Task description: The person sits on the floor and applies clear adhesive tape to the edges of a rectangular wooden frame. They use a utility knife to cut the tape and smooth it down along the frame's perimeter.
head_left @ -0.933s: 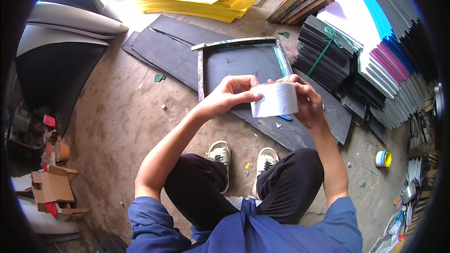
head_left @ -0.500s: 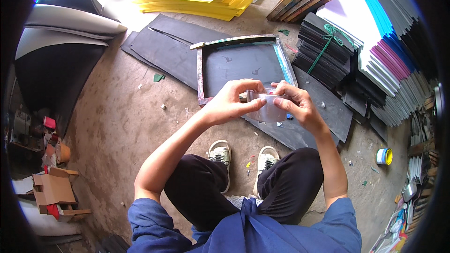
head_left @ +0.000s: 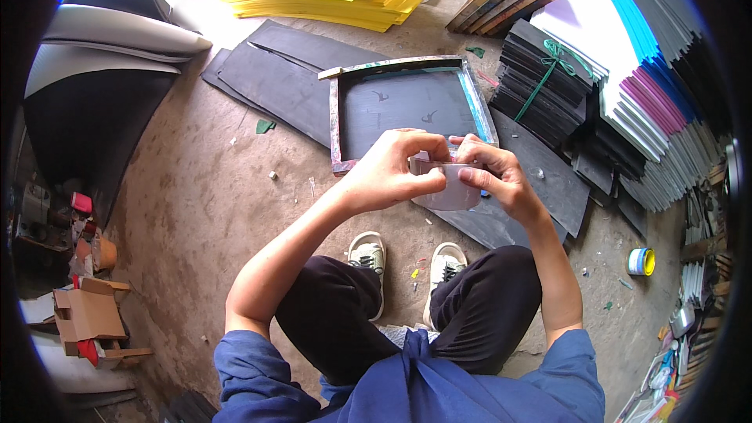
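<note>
Between my hands is a roll of clear wide tape, whitish and see-through, held above the floor in front of my knees. My left hand grips its left side, thumb against the outer face and fingers curled at the upper rim. On the other side, my right hand pinches the rim with thumb and fingers. Both sets of fingertips meet close together at the top of the roll and partly hide it. Just beyond lies a paint-stained wooden screen-printing frame with dark mesh, its near right corner behind my hands.
Dark foam sheets lie under the frame. Yellow sheets are stacked at the back, beside wooden frames. A tied black bundle stands right, with a yellow-blue tape roll nearer me. A cardboard box sits left.
The tape roll has turned slightly and dipped a little in my hands. My left fingers have shifted up along its rim. Everything around stays put.
</note>
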`<state>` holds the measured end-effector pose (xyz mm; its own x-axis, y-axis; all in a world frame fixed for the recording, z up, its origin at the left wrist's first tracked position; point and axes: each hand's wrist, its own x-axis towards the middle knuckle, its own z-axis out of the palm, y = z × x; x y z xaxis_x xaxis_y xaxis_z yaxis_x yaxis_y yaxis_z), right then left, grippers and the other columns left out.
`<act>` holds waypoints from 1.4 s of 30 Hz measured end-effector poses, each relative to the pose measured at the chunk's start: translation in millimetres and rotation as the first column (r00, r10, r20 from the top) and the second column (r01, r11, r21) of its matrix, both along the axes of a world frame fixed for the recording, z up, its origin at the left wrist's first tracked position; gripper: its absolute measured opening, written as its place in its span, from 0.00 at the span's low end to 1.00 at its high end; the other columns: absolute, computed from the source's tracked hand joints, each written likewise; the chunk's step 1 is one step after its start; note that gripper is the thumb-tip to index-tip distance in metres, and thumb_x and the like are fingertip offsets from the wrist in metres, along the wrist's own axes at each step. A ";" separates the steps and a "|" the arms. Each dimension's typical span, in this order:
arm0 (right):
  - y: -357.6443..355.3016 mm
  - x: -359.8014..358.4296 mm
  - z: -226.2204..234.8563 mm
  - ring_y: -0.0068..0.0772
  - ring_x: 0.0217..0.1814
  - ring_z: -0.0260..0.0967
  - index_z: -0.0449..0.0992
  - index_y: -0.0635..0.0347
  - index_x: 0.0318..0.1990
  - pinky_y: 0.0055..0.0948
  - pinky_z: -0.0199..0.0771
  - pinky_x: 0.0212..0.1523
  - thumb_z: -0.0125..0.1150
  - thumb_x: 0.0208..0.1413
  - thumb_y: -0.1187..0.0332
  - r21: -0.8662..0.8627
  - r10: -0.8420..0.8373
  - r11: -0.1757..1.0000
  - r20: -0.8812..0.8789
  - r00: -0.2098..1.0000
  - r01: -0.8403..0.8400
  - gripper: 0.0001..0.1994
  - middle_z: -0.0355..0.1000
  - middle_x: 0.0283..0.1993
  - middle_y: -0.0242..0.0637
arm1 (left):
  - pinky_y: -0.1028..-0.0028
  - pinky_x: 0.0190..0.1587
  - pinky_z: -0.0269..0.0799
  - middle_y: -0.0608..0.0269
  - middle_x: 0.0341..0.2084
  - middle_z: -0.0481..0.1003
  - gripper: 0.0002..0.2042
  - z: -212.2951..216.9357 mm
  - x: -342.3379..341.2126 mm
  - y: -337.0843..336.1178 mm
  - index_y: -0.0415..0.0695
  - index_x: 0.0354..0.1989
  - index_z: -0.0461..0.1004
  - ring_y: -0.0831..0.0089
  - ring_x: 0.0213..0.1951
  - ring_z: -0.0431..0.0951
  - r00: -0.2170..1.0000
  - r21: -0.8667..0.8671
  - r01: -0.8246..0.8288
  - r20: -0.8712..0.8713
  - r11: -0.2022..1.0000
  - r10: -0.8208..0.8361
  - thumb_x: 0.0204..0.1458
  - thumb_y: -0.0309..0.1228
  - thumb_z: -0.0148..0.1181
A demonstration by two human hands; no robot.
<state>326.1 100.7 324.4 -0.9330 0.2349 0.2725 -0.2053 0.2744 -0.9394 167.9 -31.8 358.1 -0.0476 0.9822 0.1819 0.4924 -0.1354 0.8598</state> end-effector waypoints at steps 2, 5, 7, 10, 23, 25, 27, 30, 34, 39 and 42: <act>-0.6 -1.0 -1.0 0.39 0.57 0.58 0.72 0.64 0.31 0.33 0.51 0.57 0.57 0.49 0.69 -0.060 0.017 0.998 -0.011 1.000 -0.018 0.07 0.69 0.38 0.41 | 0.72 0.40 0.63 0.59 0.25 0.68 0.15 -1.5 -0.1 -0.4 0.35 0.29 0.67 0.73 0.33 0.67 0.999 0.018 0.012 0.043 1.000 -0.013 0.35 0.35 0.54; -0.3 -1.3 -2.7 0.38 0.58 0.57 0.71 0.64 0.30 0.33 0.50 0.58 0.57 0.49 0.69 -0.070 0.010 0.997 -0.021 1.000 -0.012 0.07 0.69 0.37 0.41 | 0.74 0.40 0.62 0.61 0.25 0.68 0.16 -6.9 -1.1 -0.6 0.36 0.30 0.66 0.75 0.34 0.66 0.988 0.014 0.028 0.154 1.000 -0.030 0.38 0.38 0.55; 0.8 -0.8 -2.2 0.38 0.58 0.57 0.71 0.64 0.30 0.33 0.50 0.58 0.57 0.49 0.69 -0.009 0.002 1.000 -0.032 0.999 -0.002 0.07 0.68 0.35 0.40 | 0.75 0.41 0.61 0.63 0.26 0.67 0.18 -7.3 -2.4 -2.7 0.36 0.30 0.66 0.77 0.35 0.65 0.971 -0.085 0.030 0.237 0.996 -0.009 0.40 0.40 0.55; 1.5 -1.8 1.3 0.38 0.58 0.57 0.71 0.64 0.30 0.33 0.49 0.59 0.57 0.48 0.69 0.115 0.009 0.993 -0.055 0.998 -0.002 0.07 0.68 0.34 0.39 | 0.75 0.41 0.60 0.64 0.26 0.66 0.20 -6.9 -0.9 -3.2 0.37 0.29 0.66 0.78 0.35 0.64 0.989 -0.073 -0.007 0.146 0.997 0.018 0.41 0.45 0.54; 11.7 -1.8 -8.9 0.27 0.48 0.58 0.70 0.62 0.28 0.34 0.46 0.60 0.52 0.46 0.68 -0.262 0.030 0.963 -0.131 0.991 -0.064 0.06 0.64 0.32 0.33 | 0.74 0.47 0.60 0.64 0.30 0.70 0.16 -12.6 -6.6 -1.4 0.38 0.33 0.69 0.76 0.40 0.66 0.975 -0.024 0.039 0.219 0.999 -0.033 0.46 0.41 0.56; 9.4 -2.4 -2.7 0.25 0.46 0.59 0.70 0.62 0.28 0.34 0.48 0.59 0.50 0.45 0.69 -0.231 -0.085 0.972 -0.151 0.985 0.049 0.06 0.63 0.33 0.33 | 0.74 0.47 0.59 0.65 0.30 0.70 0.16 -10.5 -7.0 -2.0 0.39 0.34 0.70 0.77 0.40 0.66 0.982 0.022 0.035 0.187 0.999 -0.039 0.46 0.40 0.58; -1.2 -6.1 3.5 0.26 0.47 0.58 0.69 0.62 0.29 0.33 0.51 0.57 0.48 0.46 0.70 -0.054 -0.262 0.965 -0.168 0.950 0.257 0.06 0.62 0.36 0.33 | 0.75 0.47 0.60 0.65 0.29 0.70 0.14 -18.9 -6.9 1.5 0.38 0.35 0.70 0.79 0.38 0.66 0.980 0.023 -0.003 0.197 1.000 -0.001 0.45 0.35 0.60; -5.7 -10.9 9.3 0.33 0.47 0.57 0.72 0.60 0.36 0.32 0.57 0.51 0.55 0.46 0.72 0.351 -0.517 0.694 -0.366 0.774 0.629 0.08 0.63 0.40 0.35 | 0.77 0.44 0.62 0.65 0.29 0.71 0.13 -27.2 -2.0 7.8 0.38 0.36 0.70 0.81 0.37 0.67 0.982 0.096 -0.188 0.051 0.977 0.184 0.45 0.31 0.61; -10.2 -12.6 9.4 0.38 0.44 0.62 0.74 0.60 0.38 0.33 0.64 0.44 0.59 0.43 0.77 0.467 -0.557 0.509 -0.462 0.690 0.723 0.12 0.67 0.38 0.35 | 0.76 0.40 0.65 0.62 0.28 0.73 0.12 -36.1 9.6 18.8 0.38 0.35 0.71 0.78 0.34 0.69 0.913 0.275 -0.376 -0.055 0.885 0.404 0.43 0.30 0.62; -13.9 -14.6 11.4 0.37 0.41 0.64 0.74 0.62 0.39 0.33 0.66 0.42 0.59 0.43 0.78 0.486 -0.513 0.433 -0.559 0.651 0.759 0.12 0.68 0.37 0.37 | 0.70 0.43 0.62 0.59 0.27 0.73 0.11 -33.3 21.9 23.3 0.40 0.33 0.71 0.69 0.33 0.72 0.853 0.414 -0.392 -0.171 0.822 0.493 0.42 0.30 0.62; -17.7 -16.0 11.6 0.37 0.41 0.66 0.74 0.63 0.38 0.32 0.67 0.41 0.59 0.43 0.78 0.450 -0.529 0.452 -0.559 0.638 0.770 0.12 0.69 0.37 0.36 | 0.65 0.48 0.57 0.61 0.27 0.73 0.09 -32.0 27.7 24.8 0.42 0.31 0.71 0.66 0.35 0.72 0.846 0.420 -0.408 -0.159 0.810 0.509 0.43 0.32 0.60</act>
<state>310.1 83.0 336.0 -0.4103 0.4044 0.8174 0.0667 0.9072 -0.4153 195.6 -7.0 326.1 -0.3788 0.7189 0.5829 0.7668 -0.1088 0.6326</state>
